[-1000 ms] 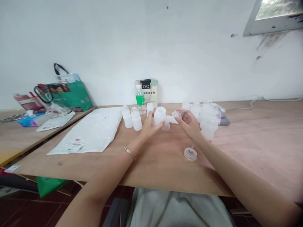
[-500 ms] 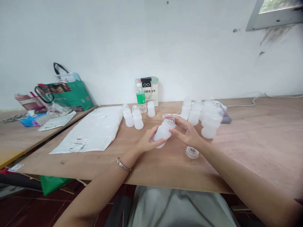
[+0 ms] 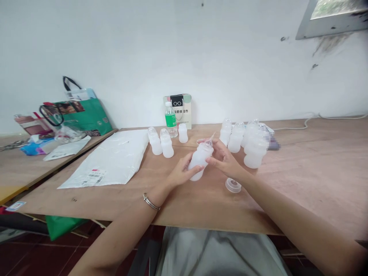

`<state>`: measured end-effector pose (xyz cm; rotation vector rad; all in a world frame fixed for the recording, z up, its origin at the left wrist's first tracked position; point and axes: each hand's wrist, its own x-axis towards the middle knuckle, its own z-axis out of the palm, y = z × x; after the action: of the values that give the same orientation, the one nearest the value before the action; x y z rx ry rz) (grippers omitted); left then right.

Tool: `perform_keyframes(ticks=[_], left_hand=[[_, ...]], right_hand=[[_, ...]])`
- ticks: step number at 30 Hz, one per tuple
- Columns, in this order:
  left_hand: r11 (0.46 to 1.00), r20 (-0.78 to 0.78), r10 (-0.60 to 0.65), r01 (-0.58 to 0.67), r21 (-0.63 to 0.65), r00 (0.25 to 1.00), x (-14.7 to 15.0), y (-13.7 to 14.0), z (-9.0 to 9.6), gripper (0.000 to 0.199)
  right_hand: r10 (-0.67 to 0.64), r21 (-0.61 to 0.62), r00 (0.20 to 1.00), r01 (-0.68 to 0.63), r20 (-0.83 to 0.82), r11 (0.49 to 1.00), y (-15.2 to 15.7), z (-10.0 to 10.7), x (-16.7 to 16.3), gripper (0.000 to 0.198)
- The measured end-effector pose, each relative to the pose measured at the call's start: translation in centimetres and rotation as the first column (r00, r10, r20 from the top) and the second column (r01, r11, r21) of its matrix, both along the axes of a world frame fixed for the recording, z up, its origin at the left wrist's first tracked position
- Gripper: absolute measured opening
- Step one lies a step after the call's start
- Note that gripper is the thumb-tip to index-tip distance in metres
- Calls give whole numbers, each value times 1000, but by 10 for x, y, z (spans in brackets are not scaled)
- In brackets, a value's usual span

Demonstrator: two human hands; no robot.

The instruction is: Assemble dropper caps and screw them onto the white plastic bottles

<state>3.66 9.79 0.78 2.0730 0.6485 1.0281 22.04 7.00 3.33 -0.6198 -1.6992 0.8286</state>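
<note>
A frosted white baby bottle is tilted a little to the right above the table. My left hand wraps around its body, thumb across the front. At the neck, my right hand presses its thumb to the bottle's side while its fingers curl behind the top, partly hidden. A clear teat with a thin pointed tip sticks up from the mouth between those fingers. Below my right hand, a clear round cap lies on the table.
Several capped bottles stand on the right, two more on the left. Behind are an uncapped bottle, a water bottle and a paper bag. A white mailer lies left; a green bag sits beyond it.
The baby bottle has turned more upright in my hands. The teat's pointed tip now shows above the neck, and my right fingers have shifted behind it.
</note>
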Motion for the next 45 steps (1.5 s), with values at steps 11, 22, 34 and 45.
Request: perform_keyframes(ticks=[11,22,34,45], left_hand=[[993,44,117,-117,-14,992,-8,13,0,48],[990,7,138,-139,39,990,-13,14,1,44],[995,54,96,-98,36,994,-15,15,3,48],[993,-156,-8,26,111,988,-15,7,7,48]], right_hand=[[-274,-179,920,231,-279,956,11,0,8,37],[-225,-236,937,163,-266,958,8,3,10,50],[-6,-175,959,-45,-284,983,6,5,9,41],[158,-153,976,-181,-148,972,3,1,5,53]])
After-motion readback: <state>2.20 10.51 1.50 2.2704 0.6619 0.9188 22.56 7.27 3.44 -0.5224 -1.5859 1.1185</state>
